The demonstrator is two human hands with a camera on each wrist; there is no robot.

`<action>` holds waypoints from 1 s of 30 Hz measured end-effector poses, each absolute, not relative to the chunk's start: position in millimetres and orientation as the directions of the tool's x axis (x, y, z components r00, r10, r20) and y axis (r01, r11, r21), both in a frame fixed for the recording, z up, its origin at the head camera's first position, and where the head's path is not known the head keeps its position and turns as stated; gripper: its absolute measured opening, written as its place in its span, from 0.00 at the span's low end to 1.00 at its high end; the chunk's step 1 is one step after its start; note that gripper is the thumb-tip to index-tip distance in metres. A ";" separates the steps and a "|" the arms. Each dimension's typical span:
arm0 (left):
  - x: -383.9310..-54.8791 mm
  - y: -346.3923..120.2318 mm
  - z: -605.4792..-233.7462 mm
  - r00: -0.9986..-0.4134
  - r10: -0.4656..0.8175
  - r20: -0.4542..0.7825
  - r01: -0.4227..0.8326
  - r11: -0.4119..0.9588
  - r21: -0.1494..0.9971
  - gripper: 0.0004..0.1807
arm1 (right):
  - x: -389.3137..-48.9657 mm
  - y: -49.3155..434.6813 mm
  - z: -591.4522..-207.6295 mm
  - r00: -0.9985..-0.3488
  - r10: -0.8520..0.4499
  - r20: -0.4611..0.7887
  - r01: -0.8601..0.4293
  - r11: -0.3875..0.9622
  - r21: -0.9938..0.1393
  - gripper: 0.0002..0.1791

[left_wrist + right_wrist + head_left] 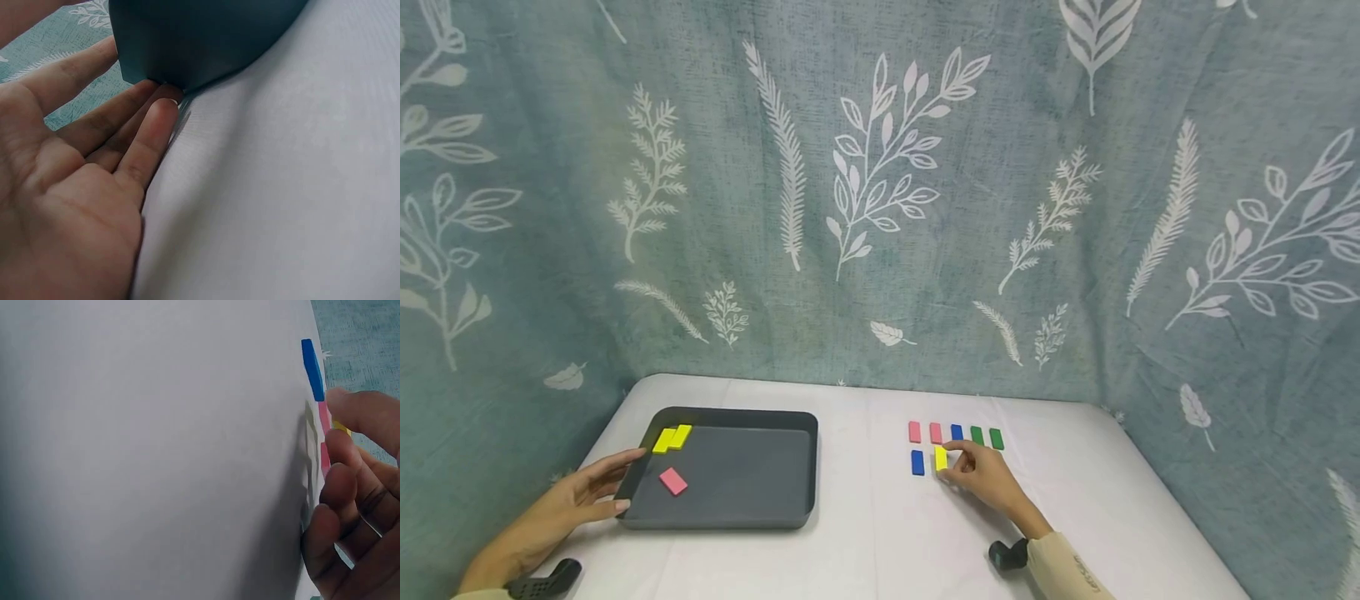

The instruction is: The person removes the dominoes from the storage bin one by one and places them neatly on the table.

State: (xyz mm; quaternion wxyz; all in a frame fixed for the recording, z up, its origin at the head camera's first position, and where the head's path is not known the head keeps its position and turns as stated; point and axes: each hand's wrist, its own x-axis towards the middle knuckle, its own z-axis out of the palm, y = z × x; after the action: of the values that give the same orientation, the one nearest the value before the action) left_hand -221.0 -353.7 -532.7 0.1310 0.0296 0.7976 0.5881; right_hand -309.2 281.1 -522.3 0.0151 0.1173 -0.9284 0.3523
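The grey tray [745, 475] sits at the left of the white-covered table [865, 542], its left wall near the table's left edge and its back wall near the far edge. A broad stretch of cloth separates its right wall from the blocks at right; more cloth runs from those blocks to the table's right edge. A narrower strip lies between the far row and the patterned curtain [940, 250]. Inside the tray, bare floor extends right of the blocks.

The left hand [583, 493] has thumb and fingers spread, touching the tray's left side. The right hand [988, 479] pinches a yellow block [941, 458] between thumb and finger, just right of a near blue block [917, 462]; whether the pinched block touches the cloth cannot be told.

Count in tray: two yellow blocks [663, 442], side by side at the far left corner, and one pink block [673, 481], lying askew nearer the front. Count in the far row, left to right: two pink blocks [914, 432], one far blue block [957, 432], two green blocks [977, 435]. Total: three yellow, three pink, two blue, two green; ten blocks.
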 end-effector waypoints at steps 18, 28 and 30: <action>-218.5 -355.4 -529.6 -0.966 0.213 -0.148 -0.084 0.285 0.955 0.42 | -311.5 281.9 -528.5 -0.969 -0.222 0.110 -0.241 0.739 -0.630 0.25; -217.1 -356.1 -528.6 -0.966 0.223 -0.134 -0.070 0.273 0.959 0.41 | -315.4 281.9 -531.0 -0.972 -0.215 0.095 -0.227 0.749 -0.623 0.26; -217.0 -355.9 -529.3 -0.965 0.228 -0.132 -0.067 0.271 0.960 0.41 | -315.0 282.2 -530.1 -0.970 -0.225 0.094 -0.233 0.746 -0.623 0.26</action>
State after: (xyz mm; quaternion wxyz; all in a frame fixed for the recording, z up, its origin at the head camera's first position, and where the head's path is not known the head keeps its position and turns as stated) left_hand -217.0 -355.9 -529.3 0.1225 0.0509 0.7877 0.6016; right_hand -315.0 282.2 -530.1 0.0062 0.1226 -0.9344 0.3344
